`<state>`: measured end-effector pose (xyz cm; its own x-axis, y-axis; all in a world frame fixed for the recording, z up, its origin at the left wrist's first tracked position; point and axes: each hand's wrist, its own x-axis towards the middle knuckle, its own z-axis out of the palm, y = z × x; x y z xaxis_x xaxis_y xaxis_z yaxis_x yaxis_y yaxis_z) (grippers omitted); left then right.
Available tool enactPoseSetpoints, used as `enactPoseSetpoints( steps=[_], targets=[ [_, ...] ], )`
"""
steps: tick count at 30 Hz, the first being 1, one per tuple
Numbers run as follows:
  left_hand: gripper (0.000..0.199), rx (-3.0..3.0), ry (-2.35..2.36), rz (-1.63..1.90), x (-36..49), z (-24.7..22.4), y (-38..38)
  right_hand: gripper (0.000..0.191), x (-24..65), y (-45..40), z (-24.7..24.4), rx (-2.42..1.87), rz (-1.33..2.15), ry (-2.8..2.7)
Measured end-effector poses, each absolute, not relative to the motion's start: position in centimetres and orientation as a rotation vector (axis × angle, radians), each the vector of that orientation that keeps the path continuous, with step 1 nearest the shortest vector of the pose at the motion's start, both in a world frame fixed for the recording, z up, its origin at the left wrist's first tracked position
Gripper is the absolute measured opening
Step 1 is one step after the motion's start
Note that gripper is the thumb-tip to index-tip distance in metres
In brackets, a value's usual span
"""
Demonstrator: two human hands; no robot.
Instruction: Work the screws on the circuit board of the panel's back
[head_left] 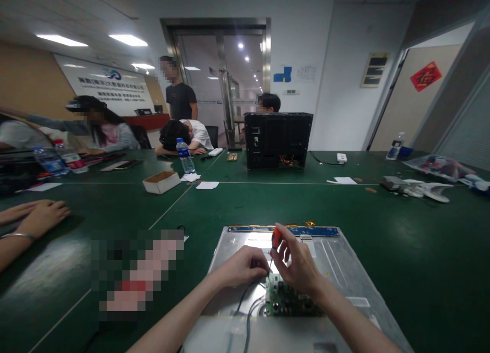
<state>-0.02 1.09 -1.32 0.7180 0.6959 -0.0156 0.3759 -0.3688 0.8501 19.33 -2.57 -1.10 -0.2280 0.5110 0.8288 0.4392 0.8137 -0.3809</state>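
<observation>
A red and black screwdriver (276, 237) is held nearly upright in my right hand (300, 265), its thin shaft pointing down at the upper left corner of a green circuit board (285, 298). My left hand (245, 265) is closed beside the shaft's tip, fingers bent together; whatever they pinch is hidden. Under both hands lies a flat silvery metal panel (337, 286), apparently the back of a display. Along its far edge runs a narrow blue circuit strip (321, 231). Dark cables (248, 322) run from near the board toward me.
On the green table (214, 205) stand a black computer case (278, 141), a small open box (161, 182) and a water bottle (185, 156). Metal parts (415, 187) lie at the right. Another person's hands (38, 220) rest at the left. More people are behind the table.
</observation>
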Motion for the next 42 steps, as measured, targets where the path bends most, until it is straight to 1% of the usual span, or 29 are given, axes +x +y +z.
enactPoseSetpoints(
  steps=[7, 16, 24, 34, 42],
  targets=[
    [0.012, 1.994, 0.812, 0.454, -0.03, -1.72, 1.22, 0.059, 19.35, -2.43, -1.41, -0.734, 0.053, -1.850],
    [0.013, 2.002, 0.826, 0.442, 0.05, -1.26, 1.00, 0.068, 19.44, -2.73, -1.05, -0.710, 0.141, -1.865],
    [0.013, 2.016, 0.823, 0.437, 0.01, -1.59, 1.17, 0.061, 19.35, -2.34, -1.45, -0.719, 0.062, -1.832],
    [0.013, 2.035, 0.815, 0.427, 0.07, -1.03, 1.01, 0.065, 19.46, -2.67, -1.14, -0.713, 0.145, -1.871],
    [0.013, 2.030, 0.833, 0.440, 0.02, -1.67, 1.17, 0.063, 19.33, -2.39, -1.36, -0.722, 0.050, -1.841]
  ],
)
